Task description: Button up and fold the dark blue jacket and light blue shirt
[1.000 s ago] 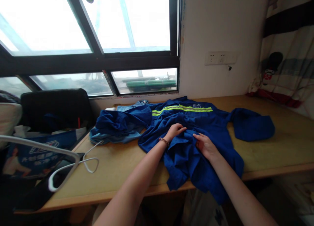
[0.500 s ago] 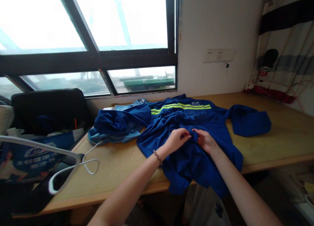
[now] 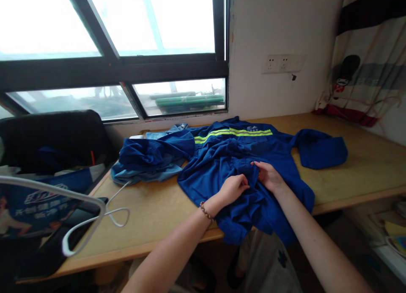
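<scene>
A dark blue work jacket [image 3: 215,170] with a yellow-green reflective stripe [image 3: 250,132] lies spread and crumpled on the table, its lower edge hanging over the front. My left hand [image 3: 235,188], with a beaded bracelet at the wrist, pinches the jacket's cloth near its middle. Just to the right and a little farther off, my right hand [image 3: 268,175] grips a raised fold of the same jacket between thumb and fingers. One sleeve [image 3: 322,149] stretches out to the right.
Light blue cloth [image 3: 168,174] lies beneath the jacket's left part on the wooden table [image 3: 146,212]. A white cable or tube [image 3: 119,216] curves at the left, beside a black chair [image 3: 57,132] and a printed bag [image 3: 47,204]. Behind are a window and wall sockets [image 3: 283,63].
My left hand has moved down toward me, away from the right hand's fingertips. My right hand stays on the fold. The view has shifted slightly.
</scene>
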Demonstrator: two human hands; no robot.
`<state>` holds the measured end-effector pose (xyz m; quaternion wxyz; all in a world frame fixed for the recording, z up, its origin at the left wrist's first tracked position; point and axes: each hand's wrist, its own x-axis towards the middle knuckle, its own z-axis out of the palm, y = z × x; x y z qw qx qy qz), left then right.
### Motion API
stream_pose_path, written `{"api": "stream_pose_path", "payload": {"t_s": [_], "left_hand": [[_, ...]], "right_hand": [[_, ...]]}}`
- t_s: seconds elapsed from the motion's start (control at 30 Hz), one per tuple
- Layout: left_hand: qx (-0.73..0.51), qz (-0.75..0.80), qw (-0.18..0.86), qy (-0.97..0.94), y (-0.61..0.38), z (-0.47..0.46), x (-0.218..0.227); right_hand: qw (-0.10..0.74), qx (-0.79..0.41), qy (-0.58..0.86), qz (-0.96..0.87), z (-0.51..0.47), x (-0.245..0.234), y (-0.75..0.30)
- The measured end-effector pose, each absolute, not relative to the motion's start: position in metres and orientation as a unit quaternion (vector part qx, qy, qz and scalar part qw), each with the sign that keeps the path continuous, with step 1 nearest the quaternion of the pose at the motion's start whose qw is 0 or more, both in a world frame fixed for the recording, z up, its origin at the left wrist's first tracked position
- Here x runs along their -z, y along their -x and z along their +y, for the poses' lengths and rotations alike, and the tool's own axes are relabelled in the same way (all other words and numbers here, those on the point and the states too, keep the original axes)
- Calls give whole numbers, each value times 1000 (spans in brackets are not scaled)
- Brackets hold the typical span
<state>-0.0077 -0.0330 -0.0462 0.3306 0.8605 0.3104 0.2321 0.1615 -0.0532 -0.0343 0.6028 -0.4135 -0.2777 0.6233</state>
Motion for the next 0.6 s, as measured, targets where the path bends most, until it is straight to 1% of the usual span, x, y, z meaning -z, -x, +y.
{"api": "stream_pose_path", "payload": {"t_s": [0.07, 0.2, 0.27, 0.4, 0.6], "left_hand": [[-262, 320, 392, -822, 7, -32, 48], [-307, 336, 605, -653, 8, -26, 43], [-321, 340, 669, -578, 9, -24, 38], [-332, 331, 724, -506, 11, -23, 34], [-352, 318, 736, -483, 10, -23, 40]], "right_hand": [[587, -610, 422, -325, -55, 34, -160], [531, -576, 456, -421, -57, 36, -157], [513, -556, 472, -452, -56, 37, -156], [500, -524, 492, -484, -57, 37, -155], [522, -499, 491, -487, -56, 38, -155]]}}
